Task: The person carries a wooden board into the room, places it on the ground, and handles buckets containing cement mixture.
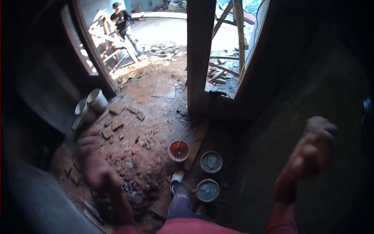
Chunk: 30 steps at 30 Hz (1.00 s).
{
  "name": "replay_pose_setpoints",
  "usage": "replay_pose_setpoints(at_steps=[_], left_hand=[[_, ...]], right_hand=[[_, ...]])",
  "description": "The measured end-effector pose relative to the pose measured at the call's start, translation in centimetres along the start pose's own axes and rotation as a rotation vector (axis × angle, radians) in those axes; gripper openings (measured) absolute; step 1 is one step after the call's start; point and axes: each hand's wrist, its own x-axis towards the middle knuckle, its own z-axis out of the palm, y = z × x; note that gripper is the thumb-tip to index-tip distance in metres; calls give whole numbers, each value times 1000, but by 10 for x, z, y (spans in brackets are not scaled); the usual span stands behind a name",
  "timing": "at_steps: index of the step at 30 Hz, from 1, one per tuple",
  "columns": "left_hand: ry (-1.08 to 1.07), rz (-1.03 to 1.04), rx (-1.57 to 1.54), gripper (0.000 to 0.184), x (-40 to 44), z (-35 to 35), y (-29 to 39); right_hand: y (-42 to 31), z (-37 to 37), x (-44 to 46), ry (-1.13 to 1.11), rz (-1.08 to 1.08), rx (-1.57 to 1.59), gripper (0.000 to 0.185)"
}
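My left hand (95, 162) is raised on the left side, over the rubble, somewhat blurred. Its fingers are apart and nothing shows in it. My right hand (317, 142) is up on the right, in front of the dark wall (335, 89). Its fingers are curled closed, and shadow hides what they hold, if anything. Whether it touches the wall I cannot tell. On the floor between my hands stand an orange bucket (179, 151) and two dark buckets (210, 162) (207, 190) with grey wet-looking material inside. Neither hand touches them.
A wooden plank (198, 142) lies beside the orange bucket. Left are white buckets (97, 100), broken bricks (117, 123) and rubble (132, 165). A doorway opens ahead, with another person (121, 21) outside near timber. A window frame (230, 50) is right of it.
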Motion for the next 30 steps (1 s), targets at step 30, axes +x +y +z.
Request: replay_pose_setpoints(at_steps=[30], left_hand=[[-165,1073,58,68,91,-105,325]], right_hand=[[-184,-106,49,399,-486,157,33]])
